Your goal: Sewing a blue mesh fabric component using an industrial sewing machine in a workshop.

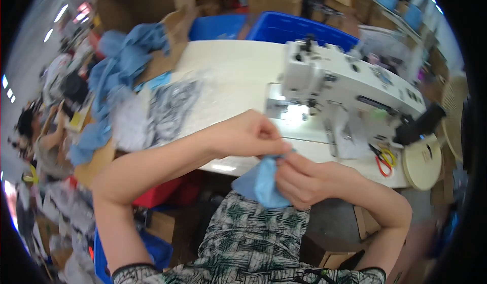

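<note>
Just in front of the table's near edge, my left hand (252, 136) and my right hand (304, 179) meet over a piece of light blue cloth (270, 186). The fingertips of both hands are pinched together at the cloth's upper edge, and the right fingers also curl round its side. The cloth hangs folded above my lap, showing a paler and a greyer blue face. Beyond my hands stands a white sewing machine (362, 78), its lit needle area close to my left hand but not touched.
Scissors (382, 163) with red and yellow handles lie right of the machine, beside a round cream disc (422, 163). A clear bag of dark cloth (175, 106) and heaped blue fabric (122, 63) are on the left. Blue bins (299, 26) stand behind the table. A person (48, 142) sits far left.
</note>
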`<state>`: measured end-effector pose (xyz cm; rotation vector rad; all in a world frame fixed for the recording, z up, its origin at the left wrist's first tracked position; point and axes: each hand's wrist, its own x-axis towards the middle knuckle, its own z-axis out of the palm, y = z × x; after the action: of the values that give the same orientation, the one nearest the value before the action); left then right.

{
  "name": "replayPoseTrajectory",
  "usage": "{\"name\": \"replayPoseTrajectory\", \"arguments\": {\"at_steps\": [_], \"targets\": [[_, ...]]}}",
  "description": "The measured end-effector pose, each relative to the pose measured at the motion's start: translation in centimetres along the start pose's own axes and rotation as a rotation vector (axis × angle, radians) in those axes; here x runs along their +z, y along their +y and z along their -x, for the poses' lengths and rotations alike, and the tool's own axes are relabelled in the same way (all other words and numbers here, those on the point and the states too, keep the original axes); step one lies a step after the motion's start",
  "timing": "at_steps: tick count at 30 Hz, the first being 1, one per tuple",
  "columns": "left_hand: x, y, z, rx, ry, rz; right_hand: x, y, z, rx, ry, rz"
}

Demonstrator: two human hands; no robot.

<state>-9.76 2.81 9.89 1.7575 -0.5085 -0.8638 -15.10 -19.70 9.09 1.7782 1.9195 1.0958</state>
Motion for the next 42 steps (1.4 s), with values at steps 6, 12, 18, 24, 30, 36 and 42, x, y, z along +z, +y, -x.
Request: {"name": "replayPoseTrajectory", "arguments": {"at_steps": [6, 12, 18, 24, 30, 36, 42], "targets": [[-1.3, -0.8, 2.3, -0.046, 0.133, 0.055, 1.7, -0.3, -0.1, 0.099, 0.107, 0.078], [-0.8, -2.2, -0.8, -0.056, 0.133, 0.208, 2.2, -1.2, 1.6, 0.496, 0.078, -0.325], [0.1, 0.4, -0.5, -0.075, 0.101, 0.052, 2.3, -3.4, 1.9, 1.35, 0.227, -0.971], [2.3, 1.1, -0.8, 0.073, 0.226, -0.338, 4.6, -2.9, 1.0, 1.377, -0.029, -1.027], [-3.8, -2.0, 2.0, -0.168, 0.393, -0.292, 9.3, -1.6, -2.9, 1.471, 0.256, -0.948], [-7.1, -3.5, -0.1, -0.134, 0.421, -0.341, 15.3, -3.8, -3.3, 1.652, 0.595, -1.35], [-8.3, -5.4, -9.2, 0.095, 0.186, -0.863, 14.0, -6.0, 0.9, 1.95, 0.436, -2.04]]}}
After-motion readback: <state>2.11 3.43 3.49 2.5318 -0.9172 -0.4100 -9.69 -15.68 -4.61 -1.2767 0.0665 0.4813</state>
